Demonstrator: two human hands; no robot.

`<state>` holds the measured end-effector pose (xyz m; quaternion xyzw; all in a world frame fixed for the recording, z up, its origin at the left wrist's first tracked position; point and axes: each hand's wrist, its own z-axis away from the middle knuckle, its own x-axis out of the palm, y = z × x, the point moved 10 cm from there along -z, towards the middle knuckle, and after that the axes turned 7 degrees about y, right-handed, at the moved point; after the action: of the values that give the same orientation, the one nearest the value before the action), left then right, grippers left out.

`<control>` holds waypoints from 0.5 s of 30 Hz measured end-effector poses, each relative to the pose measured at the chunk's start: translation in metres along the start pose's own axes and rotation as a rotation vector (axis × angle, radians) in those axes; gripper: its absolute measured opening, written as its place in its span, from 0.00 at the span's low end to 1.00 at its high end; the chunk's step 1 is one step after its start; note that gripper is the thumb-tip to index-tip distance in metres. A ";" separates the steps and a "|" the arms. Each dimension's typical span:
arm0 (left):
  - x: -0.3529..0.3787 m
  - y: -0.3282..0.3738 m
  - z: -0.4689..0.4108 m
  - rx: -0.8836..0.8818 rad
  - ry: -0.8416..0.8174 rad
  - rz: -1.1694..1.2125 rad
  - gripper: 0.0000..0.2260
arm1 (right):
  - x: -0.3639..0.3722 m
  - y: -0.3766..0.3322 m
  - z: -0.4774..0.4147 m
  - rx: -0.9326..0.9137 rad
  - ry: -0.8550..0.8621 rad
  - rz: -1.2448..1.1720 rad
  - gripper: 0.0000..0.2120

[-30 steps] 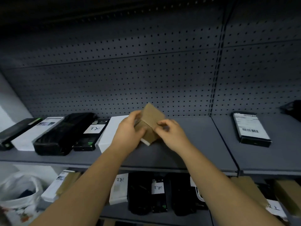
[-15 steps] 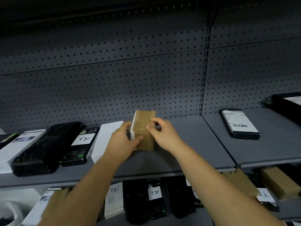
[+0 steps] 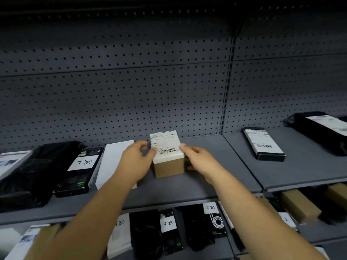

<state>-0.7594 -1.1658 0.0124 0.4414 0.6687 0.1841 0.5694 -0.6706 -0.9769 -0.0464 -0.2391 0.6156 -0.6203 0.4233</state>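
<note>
Grey shelf (image 3: 206,166): cardboard box (image 3: 169,168) label (image 3: 165,145) up, long axis toward pegboard (image 3: 131,91); left hand (image 3: 135,162), right hand (image 3: 199,160) grip sides.

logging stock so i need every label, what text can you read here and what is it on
cardboard box, white shipping label: barcode, print too small to read
left black box, white slip: handwritten, seems "汉上" seen upside down
lower-shelf black box, slip: similar handwriting, unclear
right black box, label: barcode, print blurred
long black package: label blurred
</note>
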 end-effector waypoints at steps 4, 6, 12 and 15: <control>0.014 -0.003 0.007 -0.084 -0.115 0.043 0.09 | 0.011 0.000 0.003 0.043 -0.060 -0.004 0.14; 0.012 0.000 0.010 -0.060 -0.078 0.132 0.06 | 0.010 0.000 0.003 0.022 -0.070 -0.070 0.11; 0.009 0.003 0.030 -0.031 -0.019 0.372 0.13 | 0.004 -0.002 0.011 -0.077 -0.184 -0.399 0.15; 0.009 0.003 0.037 -0.022 -0.026 0.436 0.13 | 0.001 -0.002 0.016 -0.088 -0.220 -0.426 0.19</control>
<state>-0.7239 -1.1665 -0.0009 0.5715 0.5479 0.3047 0.5295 -0.6584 -0.9865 -0.0424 -0.4477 0.5282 -0.6382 0.3366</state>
